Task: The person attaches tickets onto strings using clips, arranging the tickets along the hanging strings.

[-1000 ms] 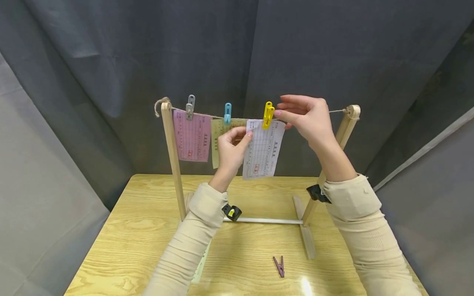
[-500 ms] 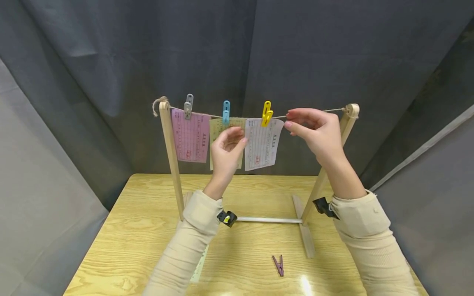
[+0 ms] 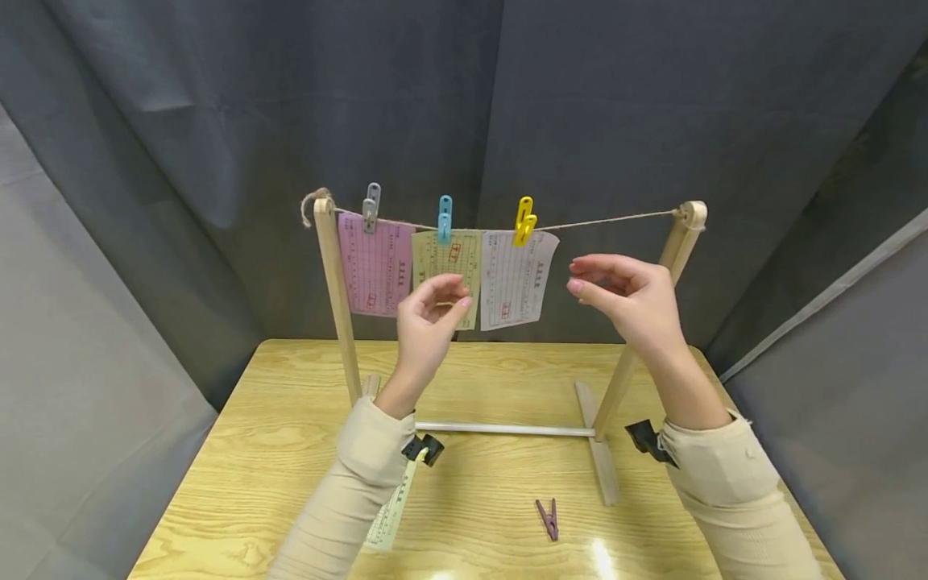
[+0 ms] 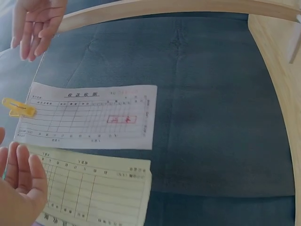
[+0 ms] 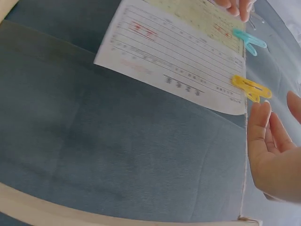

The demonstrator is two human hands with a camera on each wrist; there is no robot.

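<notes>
A white printed slip [image 3: 516,282] hangs from the twine [image 3: 609,220] under a yellow clothespin [image 3: 524,221]. To its left hang a yellow slip [image 3: 464,266] with a blue clothespin [image 3: 445,220] and a pink slip [image 3: 373,262] with a grey clothespin [image 3: 371,208]. My left hand [image 3: 428,330] is in front of the yellow slip, fingers loosely bent and holding nothing; it covers part of that slip. Right of the white slip, apart from it, my right hand [image 3: 638,310] is also loosely bent around nothing.
Wooden posts [image 3: 337,298] carry the twine, joined low down by a pale rod [image 3: 507,429]. A purple clothespin [image 3: 548,519] lies on the wooden table [image 3: 478,499]. A greenish slip [image 3: 391,511] lies partly under my left forearm. Dark curtains hang behind.
My left hand has let go of the white slip's edge and moved left and down. The right hand has drawn away from the clothespin and twine, right and down. The white slip hangs free.
</notes>
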